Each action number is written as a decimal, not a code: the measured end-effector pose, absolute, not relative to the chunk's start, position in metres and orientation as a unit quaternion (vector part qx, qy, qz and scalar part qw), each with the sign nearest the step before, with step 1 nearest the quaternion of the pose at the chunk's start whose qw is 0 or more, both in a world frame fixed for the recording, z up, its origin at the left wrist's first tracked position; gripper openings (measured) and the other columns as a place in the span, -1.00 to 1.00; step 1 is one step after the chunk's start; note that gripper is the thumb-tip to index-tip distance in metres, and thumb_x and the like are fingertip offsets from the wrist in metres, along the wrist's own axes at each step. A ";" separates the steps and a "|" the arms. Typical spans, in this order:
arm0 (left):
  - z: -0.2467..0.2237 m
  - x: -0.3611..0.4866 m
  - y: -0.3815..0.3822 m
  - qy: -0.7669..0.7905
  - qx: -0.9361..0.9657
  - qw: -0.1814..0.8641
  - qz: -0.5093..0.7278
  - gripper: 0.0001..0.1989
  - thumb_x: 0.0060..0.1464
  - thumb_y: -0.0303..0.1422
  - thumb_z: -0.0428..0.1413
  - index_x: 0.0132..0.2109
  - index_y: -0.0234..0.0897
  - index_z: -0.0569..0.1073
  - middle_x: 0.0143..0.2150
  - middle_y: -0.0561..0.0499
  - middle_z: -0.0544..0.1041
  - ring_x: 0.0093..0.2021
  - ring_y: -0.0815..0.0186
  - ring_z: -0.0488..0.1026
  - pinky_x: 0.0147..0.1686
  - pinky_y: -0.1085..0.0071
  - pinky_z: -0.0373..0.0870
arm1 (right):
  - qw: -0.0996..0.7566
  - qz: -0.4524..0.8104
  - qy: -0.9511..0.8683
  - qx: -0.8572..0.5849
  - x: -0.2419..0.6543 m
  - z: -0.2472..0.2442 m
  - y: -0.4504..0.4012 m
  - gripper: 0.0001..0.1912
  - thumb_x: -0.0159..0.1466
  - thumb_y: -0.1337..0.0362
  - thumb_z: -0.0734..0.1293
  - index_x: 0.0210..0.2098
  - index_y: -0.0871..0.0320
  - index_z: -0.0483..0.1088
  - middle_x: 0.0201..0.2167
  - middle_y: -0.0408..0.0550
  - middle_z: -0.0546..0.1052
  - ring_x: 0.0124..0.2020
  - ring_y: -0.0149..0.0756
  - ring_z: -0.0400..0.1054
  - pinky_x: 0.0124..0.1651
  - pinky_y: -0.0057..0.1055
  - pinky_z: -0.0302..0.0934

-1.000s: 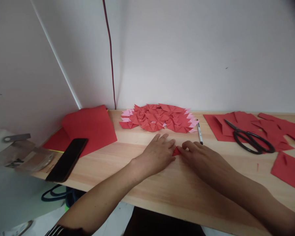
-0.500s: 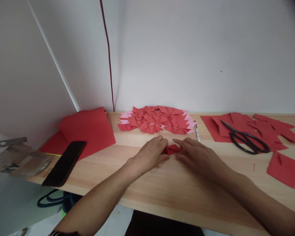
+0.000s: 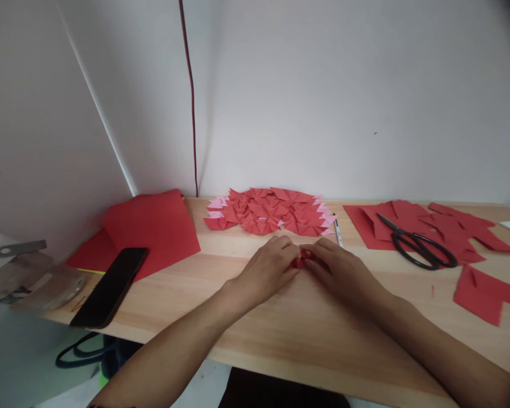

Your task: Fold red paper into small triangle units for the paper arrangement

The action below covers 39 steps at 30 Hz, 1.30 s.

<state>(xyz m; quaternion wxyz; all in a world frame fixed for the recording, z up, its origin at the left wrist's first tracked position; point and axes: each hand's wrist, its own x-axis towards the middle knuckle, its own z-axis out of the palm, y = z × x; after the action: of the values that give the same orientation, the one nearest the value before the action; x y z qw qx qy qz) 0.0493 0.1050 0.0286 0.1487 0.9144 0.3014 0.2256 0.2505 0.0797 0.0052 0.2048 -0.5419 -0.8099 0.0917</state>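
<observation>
Between my two hands is a small piece of red paper [image 3: 300,262], mostly covered by my fingers. My left hand [image 3: 272,262] is closed on its left side, fingers bent over it. From the right, my right hand [image 3: 334,262] pinches the other side between thumb and fingers. The hands nearly meet just above the wooden table. Right behind them lies a cluster of folded red paper pieces [image 3: 266,212], with pink pointed ones [image 3: 326,214] at both ends. A white pen [image 3: 338,231] rests beyond my right hand.
Black-handled scissors [image 3: 423,249] lie on cut red paper [image 3: 402,218] to the right, near a notched red piece [image 3: 478,294]. At left are large red sheets [image 3: 161,226], a dark phone [image 3: 110,289] and a clear plastic container [image 3: 46,283]. The table's front edge [image 3: 255,367] runs below my forearms.
My hands have come closer together over the red paper, and less of it shows now. My right hand's fingers have closed in on it. The view has shifted slightly.
</observation>
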 end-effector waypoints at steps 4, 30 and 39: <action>0.033 0.050 0.105 0.286 0.915 0.140 0.249 -0.95 0.14 -0.44 0.06 -0.31 -0.27 0.32 -0.23 -0.03 0.38 -0.16 0.26 0.31 -0.11 0.33 0.31 | 0.243 0.083 -0.798 -0.545 0.253 0.004 0.082 -0.69 0.33 0.28 0.11 -0.02 0.14 0.37 -0.14 0.05 0.52 -0.16 -0.19 0.43 -0.15 -0.27 0.30; 0.034 0.054 0.105 0.364 0.593 0.669 0.261 -0.64 0.01 -0.15 0.19 -0.19 -0.38 0.54 -0.31 -0.12 0.58 -0.37 0.35 0.51 -0.41 0.51 0.35 | 0.370 0.071 -0.795 -0.475 0.254 0.022 0.079 -0.72 0.34 0.32 0.17 -0.01 0.09 0.40 -0.38 -0.10 0.50 -0.42 -0.36 0.34 -0.39 -0.44 0.22; 0.037 0.057 0.099 0.373 0.553 0.703 0.247 -0.72 -0.08 -0.29 0.24 -0.22 -0.37 0.58 -0.34 -0.10 0.61 -0.39 0.34 0.54 -0.38 0.50 0.39 | 0.369 0.064 -0.815 -0.442 0.251 0.022 0.078 -0.66 0.35 0.36 0.14 0.07 0.02 0.34 -0.24 -0.07 0.53 -0.24 -0.32 0.39 -0.22 -0.38 0.29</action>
<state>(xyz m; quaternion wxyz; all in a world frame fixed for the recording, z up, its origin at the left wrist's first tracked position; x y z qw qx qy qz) 0.0573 0.0988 0.0375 0.7030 0.5528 0.3735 0.2466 0.2511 0.0783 0.0222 0.3691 -0.4425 -0.8148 0.0636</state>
